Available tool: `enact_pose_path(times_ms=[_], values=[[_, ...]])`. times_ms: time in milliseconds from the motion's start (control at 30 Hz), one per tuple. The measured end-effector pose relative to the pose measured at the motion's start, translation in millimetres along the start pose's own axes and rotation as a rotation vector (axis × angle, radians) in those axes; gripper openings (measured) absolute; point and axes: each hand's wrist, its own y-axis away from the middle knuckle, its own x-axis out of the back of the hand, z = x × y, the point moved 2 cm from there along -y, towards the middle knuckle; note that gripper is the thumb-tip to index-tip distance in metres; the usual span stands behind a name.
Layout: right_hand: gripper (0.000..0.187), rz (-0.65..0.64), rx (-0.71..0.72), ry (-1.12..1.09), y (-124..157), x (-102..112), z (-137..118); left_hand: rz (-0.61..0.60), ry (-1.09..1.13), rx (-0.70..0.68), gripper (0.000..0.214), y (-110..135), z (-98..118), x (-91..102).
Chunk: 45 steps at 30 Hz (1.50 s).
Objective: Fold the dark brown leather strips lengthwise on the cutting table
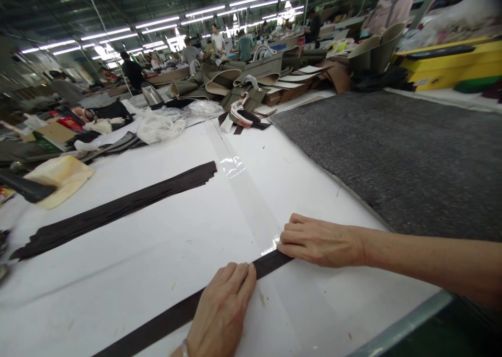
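A long dark brown strip (172,315), which looks like fabric or thin leather, runs diagonally across the white tabletop towards its front edge. My left hand (225,310) lies over the strip, its fingers pressed together and bent down onto it. At the strip's right end, my right hand (317,241) has its fingers curled closed on it, thumb side hidden. Between the two hands a short length of the strip shows flat. Further back on the table, a stack of similar dark strips (129,205) lies at a slant, its ends uneven.
A dark grey felt-like mat (400,153) covers the right side. A cream block with a black handle-like piece (58,182) sits at the left. Behind are clear plastic bags (162,124), a tape roll (241,114), bag parts (251,80) and a yellow bin (451,67). Several people work beyond.
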Motion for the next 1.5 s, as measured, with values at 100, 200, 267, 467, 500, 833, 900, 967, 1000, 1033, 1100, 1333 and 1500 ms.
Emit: enact_pose_path(times_ms=[100,200,267,467,500,833,900,967,1000,1033,1100,1333,1500], values=[[0.026,0.025,0.005,0.019,4.0,-1.1,2.7,0.001,-0.024,-0.005,0.071,-1.1,1.7,-0.4],[0.026,0.046,0.019,0.031,7.0,-1.7,4.0,-0.025,-0.049,0.014,0.072,-3.5,4.3,0.1],[0.026,0.048,0.022,0.043,8.8,-1.7,4.6,-0.047,-0.068,0.032,0.068,-5.8,5.3,0.9],[0.025,0.052,0.034,0.083,16.5,-0.4,6.5,0.038,-0.099,-0.012,0.053,-14.7,8.1,4.4],[0.025,0.057,0.033,0.088,17.8,-0.2,6.6,0.019,-0.084,-0.026,0.051,-16.3,8.6,4.0],[0.026,0.07,-0.032,0.098,30.5,1.4,6.1,-0.037,-0.11,-0.02,0.065,-29.0,18.0,-1.1],[0.026,0.068,-0.053,0.099,32.7,2.5,5.7,-0.03,-0.129,-0.009,0.065,-31.0,21.1,-1.1],[0.025,0.069,-0.065,0.105,34.2,3.7,4.9,-0.016,-0.143,-0.007,0.065,-32.5,23.8,-0.8],[0.025,0.071,-0.07,0.109,34.8,4.2,4.5,-0.012,-0.148,-0.008,0.065,-33.2,24.9,-0.6],[0.025,0.072,-0.075,0.112,35.3,4.7,4.2,-0.01,-0.153,-0.007,0.065,-34.0,26.0,-0.5],[0.026,0.074,-0.086,0.12,36.6,5.5,3.9,-0.017,-0.165,0.003,0.067,-35.8,28.2,-0.7],[0.026,0.062,-0.125,0.122,47.9,4.8,3.3,-0.051,-0.214,0.063,0.069,-46.3,39.2,-1.3],[0.027,0.069,-0.174,0.135,58.8,4.8,1.9,-0.088,-0.245,0.099,0.068,-54.8,46.9,-1.9]])
